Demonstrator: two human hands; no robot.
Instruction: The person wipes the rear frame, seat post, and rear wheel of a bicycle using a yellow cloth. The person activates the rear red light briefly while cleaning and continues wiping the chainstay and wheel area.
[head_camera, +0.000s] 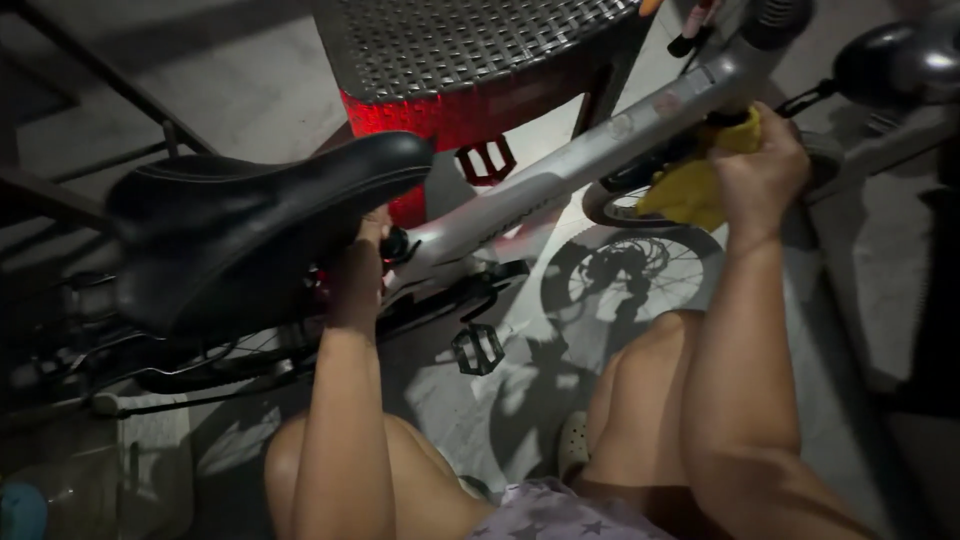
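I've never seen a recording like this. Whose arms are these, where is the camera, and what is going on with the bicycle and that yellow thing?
There is no machine here: the camera sits on a person's head and looks down, so you see their own bare arms and knees from above. In front of them stands a silver bicycle on a grey floor, lit so that its wheel throws a shadow. The left hand reaches under the black saddle, by the seat post; whether it grips anything there is hidden. The right hand presses a yellow cloth against the frame near the front. A black pedal hangs below, and a stool with a woven seat and red edge stands behind the bicycle.
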